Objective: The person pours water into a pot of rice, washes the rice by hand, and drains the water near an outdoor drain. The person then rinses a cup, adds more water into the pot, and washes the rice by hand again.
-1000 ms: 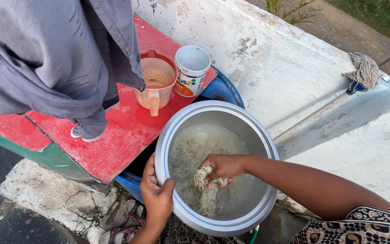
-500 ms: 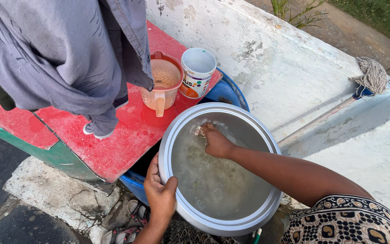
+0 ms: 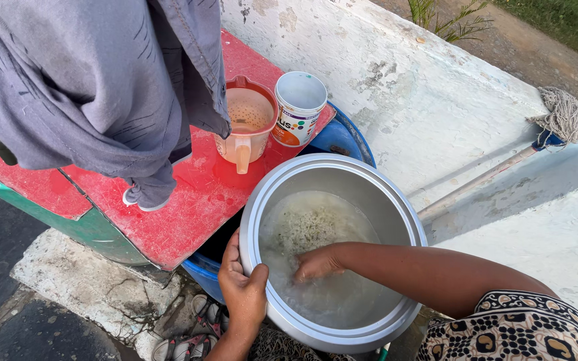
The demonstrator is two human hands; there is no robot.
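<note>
Since half a second ago the right hand (image 3: 317, 263) has swept from the far rim back toward the near-left part of the wide round aluminium pot (image 3: 396, 207), and now lies fingers-down in the cloudy water, pressed into the wet white rice grains (image 3: 309, 224); whether its fingers are spread or bunched I cannot tell under the water. Most of the rice lies just beyond and left of that hand. The left hand (image 3: 243, 289) clamps the pot's near-left rim, thumb inside, fingers outside. Far left on the rough red counter (image 3: 188, 207) stand a peach plastic strainer jug (image 3: 245, 127) and a white cylindrical tub (image 3: 298, 107), touching; grey cloth (image 3: 81, 87) hangs over them
</note>
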